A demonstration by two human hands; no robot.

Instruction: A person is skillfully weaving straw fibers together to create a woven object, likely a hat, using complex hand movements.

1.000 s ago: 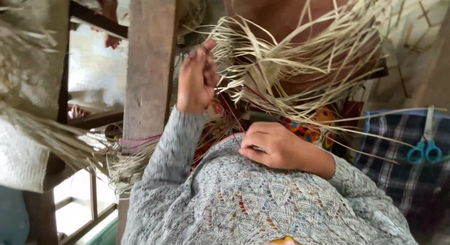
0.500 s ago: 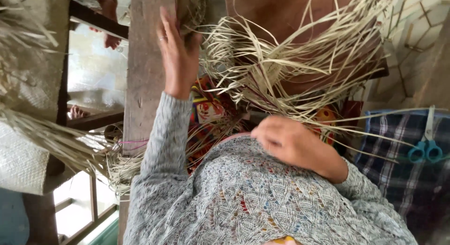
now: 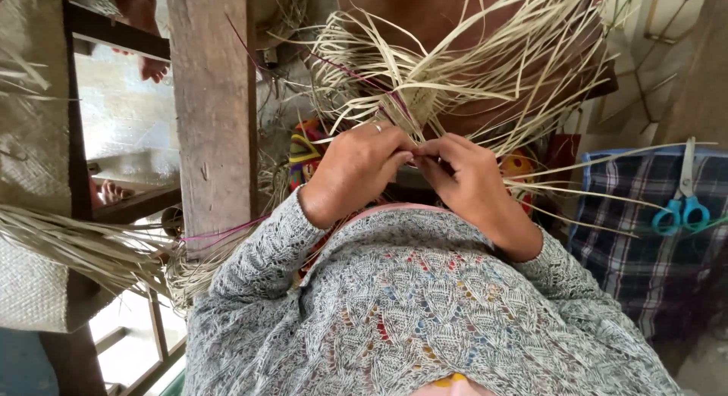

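1. We see our left hand (image 3: 356, 169) and right hand (image 3: 462, 176) meeting fingertip to fingertip at the centre of the view, just above our grey knitted sweater (image 3: 409, 305).
2. Both hands are closed, pinching the base of the pale straw strips (image 3: 425, 93), at the point where the loose strands gather into a small woven start. A ring sits on one finger of the left hand.
3. The strips fan out from the pinch toward the far side and to the right, so their long axis runs away from our fingers; a few long strands trail far right across the checked bag.
4. Neither hand is nearer than the other: both touch the same gathered spot, left from the left, right from the right.
5. The checked bag (image 3: 629, 237) stands at the right, well apart from the hands, with blue-handled scissors (image 3: 682, 206) lying on its top edge; we cannot tell what is inside it.
6. A wooden post (image 3: 216, 115) stands left of the hands, with more straw bundled at its foot.
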